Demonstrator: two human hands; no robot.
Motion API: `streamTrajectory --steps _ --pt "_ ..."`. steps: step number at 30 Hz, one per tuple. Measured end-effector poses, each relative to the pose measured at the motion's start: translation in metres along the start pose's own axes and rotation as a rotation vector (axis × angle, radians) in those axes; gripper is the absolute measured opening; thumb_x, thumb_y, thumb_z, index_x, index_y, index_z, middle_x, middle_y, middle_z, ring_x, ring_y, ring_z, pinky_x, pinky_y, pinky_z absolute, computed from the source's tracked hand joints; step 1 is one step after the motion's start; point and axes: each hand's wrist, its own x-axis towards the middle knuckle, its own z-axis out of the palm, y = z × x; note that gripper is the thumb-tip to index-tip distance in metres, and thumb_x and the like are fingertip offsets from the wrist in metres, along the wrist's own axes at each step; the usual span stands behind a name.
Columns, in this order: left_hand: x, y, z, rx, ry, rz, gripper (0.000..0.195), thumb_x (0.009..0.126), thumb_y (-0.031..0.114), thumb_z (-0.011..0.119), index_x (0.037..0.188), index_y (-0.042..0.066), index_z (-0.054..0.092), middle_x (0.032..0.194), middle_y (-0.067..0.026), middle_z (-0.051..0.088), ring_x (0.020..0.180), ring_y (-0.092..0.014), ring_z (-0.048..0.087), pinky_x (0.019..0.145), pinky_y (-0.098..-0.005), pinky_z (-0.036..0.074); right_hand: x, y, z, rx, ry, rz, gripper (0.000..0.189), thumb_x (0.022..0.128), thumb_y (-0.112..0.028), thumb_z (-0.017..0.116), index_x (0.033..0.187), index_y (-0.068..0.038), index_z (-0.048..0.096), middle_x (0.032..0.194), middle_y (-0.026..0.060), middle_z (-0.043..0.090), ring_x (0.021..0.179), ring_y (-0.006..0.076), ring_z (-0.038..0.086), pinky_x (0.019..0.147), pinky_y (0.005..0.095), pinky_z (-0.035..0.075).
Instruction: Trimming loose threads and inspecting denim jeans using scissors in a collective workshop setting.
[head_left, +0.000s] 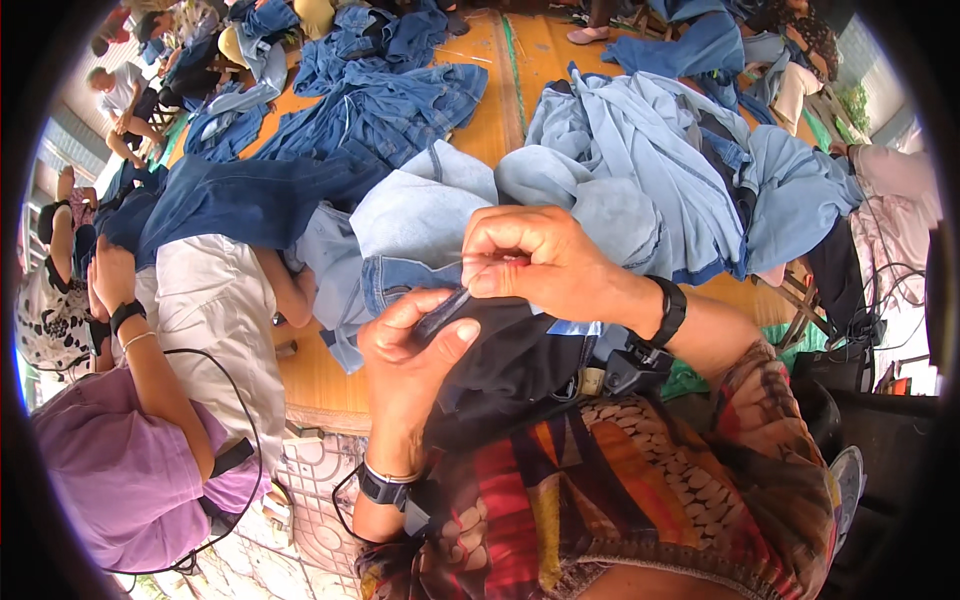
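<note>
My left hand (412, 352) grips a folded dark denim edge (442, 313) between thumb and fingers. Just above and to the right, my right hand (525, 259) is pinched at the end of that edge; something small and reddish shows between its fingers, too small to name. A blue denim waistband (386, 279) lies behind my left fingers, joined to or resting on light blue denim (424, 202); I cannot tell which. Black cloth (510, 352) covers my lap below both hands.
A heap of light blue denim garments (637, 150) lies to the right, and darker jeans (375, 112) at the upper left, on an orange-brown mat (487, 127). A co-worker in a purple shirt (120, 465) sits close on my left. A black device (630, 371) is by my right forearm.
</note>
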Motion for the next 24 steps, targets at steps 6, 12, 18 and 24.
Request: streamTrajectory --steps 6,12,18,24 --pt "-0.012 0.002 -0.003 0.186 0.026 -0.008 0.017 0.071 -0.003 0.068 0.087 -0.002 0.061 0.075 0.0012 0.059 0.068 -0.004 0.052 0.064 -0.0183 0.043 -0.007 -0.013 -0.014 0.559 0.097 0.191 0.019 0.082 -0.020 0.062 0.077 -0.004 0.052 0.072 -0.0034 0.045 0.060 0.0026 0.035 0.051 0.0157 0.028" --pt "-0.012 -0.003 -0.005 0.001 0.003 -0.056 0.021 0.070 -0.007 0.067 0.089 -0.001 0.060 0.081 -0.0008 0.059 0.073 -0.006 0.053 0.068 -0.0195 0.044 -0.010 -0.028 -0.007 0.314 -0.022 0.206 0.007 0.080 -0.002 0.060 0.079 0.001 0.054 0.077 0.0041 0.056 0.061 0.0066 0.050 0.051 0.0202 0.038" --pt "-0.013 0.005 -0.004 0.007 -0.059 -0.001 0.031 0.067 -0.010 0.066 0.095 -0.001 0.057 0.083 -0.0019 0.058 0.079 -0.009 0.055 0.071 -0.0212 0.045 -0.008 -0.013 0.007 -0.044 -0.062 -0.103 0.018 0.069 0.009 0.064 0.084 0.001 0.060 0.076 0.0063 0.058 0.065 0.0120 0.057 0.056 0.0240 0.045" --pt "-0.010 0.006 -0.006 0.010 -0.029 0.116 0.043 0.065 -0.015 0.063 0.105 0.000 0.053 0.091 -0.0029 0.056 0.086 -0.011 0.055 0.074 -0.0227 0.047 0.000 -0.007 0.013 -0.058 -0.103 -0.175 0.020 0.067 0.010 0.062 0.084 0.000 0.060 0.077 0.0062 0.058 0.067 0.0140 0.059 0.056 0.0240 0.046"
